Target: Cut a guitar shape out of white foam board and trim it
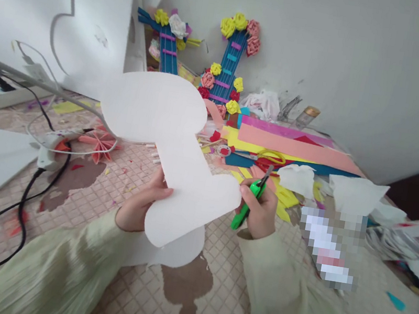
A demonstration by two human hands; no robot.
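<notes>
A white board cutout (183,169) with rounded lobes at both ends and a narrower middle is held up above the table, tilted. My left hand (141,202) is closed on its lower left edge, thumb on top and the other fingers hidden beneath. My right hand (264,211) grips a green utility knife (248,205), its blade pointing up and away. The right fingertips also meet the cutout's right lobe. Under the cutout lies another white rounded piece (184,251), partly covered.
Behind stand two blue paper guitars (228,59) with paper flowers. Coloured paper strips (294,146) and scissors (268,158) lie beyond my right hand. A power strip (51,150) with black cable sits left. A large white board (92,16) with a cut outline leans on the wall.
</notes>
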